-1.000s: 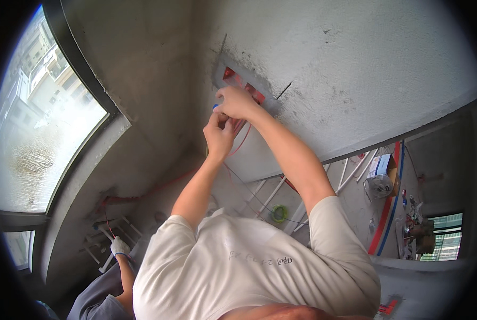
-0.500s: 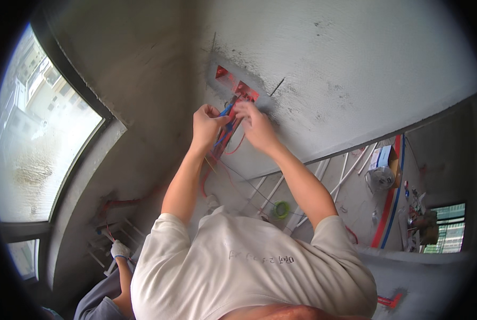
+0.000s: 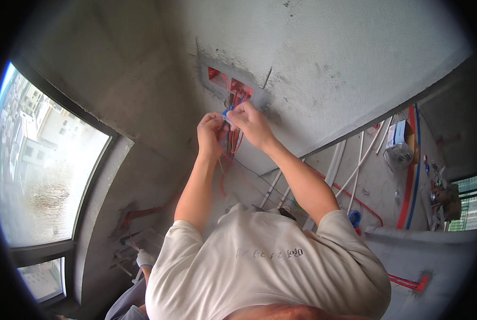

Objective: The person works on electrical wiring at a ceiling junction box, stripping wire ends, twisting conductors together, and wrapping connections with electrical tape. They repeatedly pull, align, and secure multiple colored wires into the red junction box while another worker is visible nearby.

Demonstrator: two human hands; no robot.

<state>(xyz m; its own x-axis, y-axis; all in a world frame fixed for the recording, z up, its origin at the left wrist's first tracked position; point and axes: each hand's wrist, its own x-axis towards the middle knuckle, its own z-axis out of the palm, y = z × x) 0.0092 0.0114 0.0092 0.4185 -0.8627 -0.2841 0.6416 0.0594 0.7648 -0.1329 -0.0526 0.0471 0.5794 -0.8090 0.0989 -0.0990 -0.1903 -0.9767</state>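
Changes since the earlier frame, left to right. The window (image 3: 52, 170) sits lower at the left of the frame, my view having turned. At lower left, a co-worker's gloved hand (image 3: 144, 258) has slid right and down in the picture. My left hand (image 3: 211, 129), a little above centre, stays curled, thumb and fingertips closed on the blue wire (image 3: 227, 113). My right hand (image 3: 250, 125) was blurred with fingers loose; now it meets the left, thumb and fingertips pinched on the same blue wire. A small pale-blue bit shows between the fingers; I cannot tell what it is. The blue wire lies just below the right red box (image 3: 241, 87); the left red box (image 3: 216, 76) is beside it, upper centre. A blue coil (image 3: 354, 217) has come into view just beyond my right sleeve.

Edges and room, left to right. The window's sill (image 3: 108, 186) curves down the left side, well apart from my left forearm, with dim bare wall between. More red and blue wires (image 3: 235, 140) hang between my wrists, so that gap is crowded. Right of my right hand, the grey wall (image 3: 324, 69) is open and flat up to its slanting lower edge (image 3: 356, 128), which passes behind my right forearm. Past it, at right, white pipes (image 3: 360, 165) cross the floor towards a cardboard box (image 3: 410, 140).
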